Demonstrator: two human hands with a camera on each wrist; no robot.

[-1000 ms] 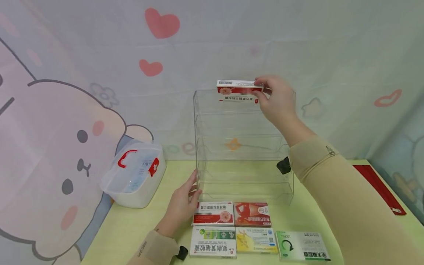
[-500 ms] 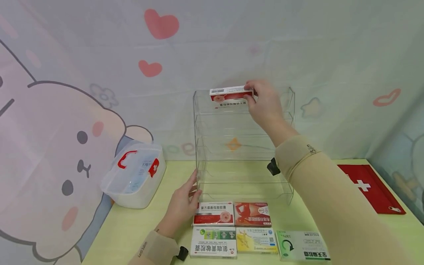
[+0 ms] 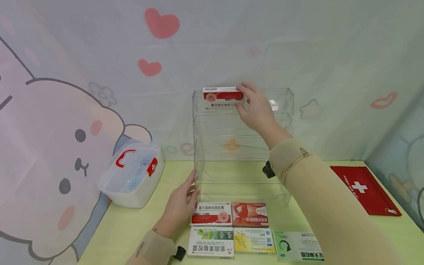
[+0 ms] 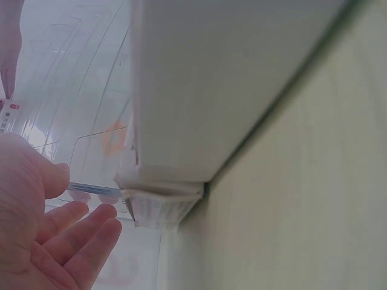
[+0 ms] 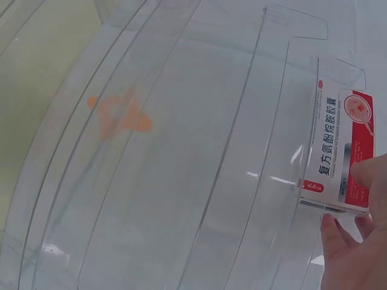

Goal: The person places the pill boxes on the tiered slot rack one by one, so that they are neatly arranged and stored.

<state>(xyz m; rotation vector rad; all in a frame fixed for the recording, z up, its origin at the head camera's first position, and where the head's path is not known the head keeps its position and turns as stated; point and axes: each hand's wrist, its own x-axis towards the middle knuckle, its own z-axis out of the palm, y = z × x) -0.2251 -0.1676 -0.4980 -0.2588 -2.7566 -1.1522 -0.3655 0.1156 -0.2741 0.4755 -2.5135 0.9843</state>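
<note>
A clear acrylic display rack (image 3: 243,138) with several tiers stands upright on the table. In its top tier, at the left end, is a red-and-white medicine box (image 3: 222,98), its lower part behind the clear front lip. My right hand (image 3: 260,110) holds this box by its right end; in the right wrist view the thumb (image 5: 366,172) lies on the red front of the medicine box (image 5: 332,145). My left hand (image 3: 179,206) grips the rack's lower left side panel, thumb and fingers on either side of its edge in the left wrist view.
Before the rack lie a red-and-white box (image 3: 211,214), a red box (image 3: 250,215), a white-and-green box (image 3: 211,243), a yellow-and-white box (image 3: 254,241) and a green-and-white box (image 3: 298,246). A white lidded case (image 3: 132,176) stands left; a red first aid pouch (image 3: 367,195) lies right.
My right hand has moved left and down with the medicine box, bringing it from above the top tier to the tier's left end. My left hand has stayed on the rack.
</note>
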